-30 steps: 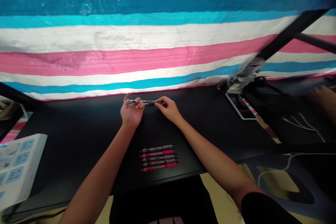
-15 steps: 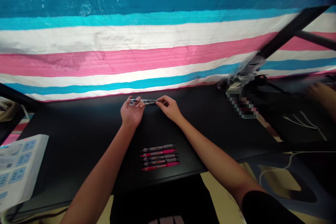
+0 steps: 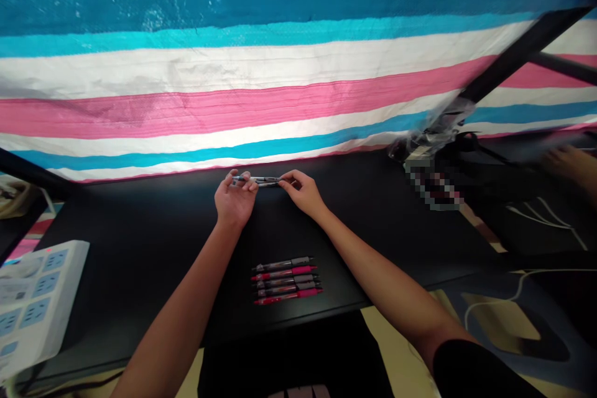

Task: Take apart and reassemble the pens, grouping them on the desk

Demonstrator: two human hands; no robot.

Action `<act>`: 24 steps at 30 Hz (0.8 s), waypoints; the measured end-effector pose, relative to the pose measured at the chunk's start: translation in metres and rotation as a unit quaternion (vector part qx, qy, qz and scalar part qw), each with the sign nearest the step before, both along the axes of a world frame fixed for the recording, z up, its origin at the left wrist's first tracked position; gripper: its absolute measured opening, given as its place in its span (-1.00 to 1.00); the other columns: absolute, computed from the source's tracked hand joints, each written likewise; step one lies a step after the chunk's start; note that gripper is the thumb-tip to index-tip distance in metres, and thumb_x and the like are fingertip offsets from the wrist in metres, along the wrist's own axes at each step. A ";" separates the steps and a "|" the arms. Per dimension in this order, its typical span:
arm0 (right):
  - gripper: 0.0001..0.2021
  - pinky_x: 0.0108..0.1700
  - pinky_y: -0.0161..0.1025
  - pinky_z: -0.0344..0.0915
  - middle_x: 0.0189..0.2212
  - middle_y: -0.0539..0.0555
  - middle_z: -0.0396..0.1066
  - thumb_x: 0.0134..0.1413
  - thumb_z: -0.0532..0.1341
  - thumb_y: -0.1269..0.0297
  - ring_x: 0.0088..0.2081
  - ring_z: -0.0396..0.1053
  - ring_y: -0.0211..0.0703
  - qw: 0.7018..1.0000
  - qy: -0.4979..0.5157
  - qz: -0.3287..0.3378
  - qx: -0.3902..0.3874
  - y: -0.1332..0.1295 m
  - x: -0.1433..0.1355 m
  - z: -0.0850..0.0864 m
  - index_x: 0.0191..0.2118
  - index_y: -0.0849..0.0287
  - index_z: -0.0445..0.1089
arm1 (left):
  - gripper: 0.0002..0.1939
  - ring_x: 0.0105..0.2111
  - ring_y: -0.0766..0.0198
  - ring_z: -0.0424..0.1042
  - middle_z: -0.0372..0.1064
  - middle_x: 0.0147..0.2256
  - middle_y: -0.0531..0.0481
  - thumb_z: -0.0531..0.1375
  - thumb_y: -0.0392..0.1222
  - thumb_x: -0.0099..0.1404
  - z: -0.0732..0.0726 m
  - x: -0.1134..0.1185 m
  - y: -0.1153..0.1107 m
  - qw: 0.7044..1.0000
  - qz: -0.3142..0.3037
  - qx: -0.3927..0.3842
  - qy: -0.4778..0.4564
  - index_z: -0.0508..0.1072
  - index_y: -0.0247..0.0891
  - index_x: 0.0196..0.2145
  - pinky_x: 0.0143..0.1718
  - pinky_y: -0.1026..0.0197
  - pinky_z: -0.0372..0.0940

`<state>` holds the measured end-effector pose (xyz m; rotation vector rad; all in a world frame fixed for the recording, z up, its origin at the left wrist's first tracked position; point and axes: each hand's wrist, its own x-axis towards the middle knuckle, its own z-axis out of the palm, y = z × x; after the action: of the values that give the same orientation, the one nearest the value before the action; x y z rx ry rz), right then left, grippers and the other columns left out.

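Note:
Between my two hands, near the back of the black table (image 3: 153, 224), are slim pens (image 3: 267, 181) lying sideways. My left hand (image 3: 237, 198), palm up, has its fingers curled round their left ends. At the right ends, my right hand (image 3: 301, 189) pinches with thumb and fingertips. The fingers cover parts of these pens, so I cannot count them surely. Closer to the front edge, several pens lie side by side in a row, among them a red pen (image 3: 288, 296) and a grey-gripped black pen (image 3: 283, 263).
A white power strip (image 3: 69, 286) stands at the left. Striped sheeting (image 3: 233, 112) hangs behind the table. Clear plastic wrapping (image 3: 443, 127) lies by a black frame bar (image 3: 506, 53) at the right. Another person's hand (image 3: 571, 161) shows at the far right, near white cables (image 3: 543, 217).
Both hands keep almost the same pose around the pens. The whole view has shifted very slightly, and the other person's hand at the far right is blurred.

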<state>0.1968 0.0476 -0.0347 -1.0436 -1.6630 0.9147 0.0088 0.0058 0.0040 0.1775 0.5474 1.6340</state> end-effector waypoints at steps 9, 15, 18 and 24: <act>-0.78 -0.22 -0.14 0.38 -0.33 0.09 0.54 0.15 0.29 0.07 -0.30 0.45 -0.07 1.000 0.004 -0.004 -0.004 0.001 0.004 0.004 -0.27 0.12 0.49 | -0.88 -0.51 0.35 0.26 0.35 -0.38 -0.06 0.10 -0.30 0.40 0.003 0.001 0.000 1.000 -0.012 0.003 0.022 0.37 -0.24 -0.32 -0.38 0.26 0.28; -0.79 -0.24 -0.15 0.36 -0.35 0.07 0.53 0.15 0.28 0.09 -0.34 0.43 -0.10 1.000 0.008 -0.005 -0.004 0.000 0.005 0.007 -0.27 0.13 0.49 | -0.87 -0.51 0.36 0.26 0.35 -0.37 -0.07 0.08 -0.36 0.39 0.007 0.002 -0.001 1.000 -0.013 0.006 0.008 0.37 -0.24 -0.31 -0.38 0.27 0.28; -0.78 -0.26 -0.16 0.35 -0.36 0.07 0.52 0.15 0.27 0.07 -0.34 0.42 -0.10 1.000 0.005 -0.008 -0.008 0.001 0.004 0.006 -0.29 0.13 0.49 | -0.86 -0.49 0.35 0.27 0.37 -0.34 -0.09 0.07 -0.35 0.41 0.008 0.002 -0.001 1.000 -0.015 -0.011 0.004 0.39 -0.24 -0.30 -0.37 0.27 0.29; -0.76 -0.26 -0.15 0.36 -0.34 0.08 0.54 0.15 0.27 0.05 -0.34 0.43 -0.08 1.000 0.009 -0.010 -0.008 0.001 0.002 0.002 -0.29 0.12 0.51 | -0.89 -0.49 0.36 0.28 0.35 -0.35 -0.09 0.10 -0.36 0.39 0.009 0.000 -0.001 1.000 -0.019 0.008 -0.005 0.39 -0.25 -0.29 -0.37 0.28 0.28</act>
<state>0.1991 0.0486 -0.0327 -1.0579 -1.6297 0.9225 0.0092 0.0044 0.0125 0.1905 0.5196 1.6027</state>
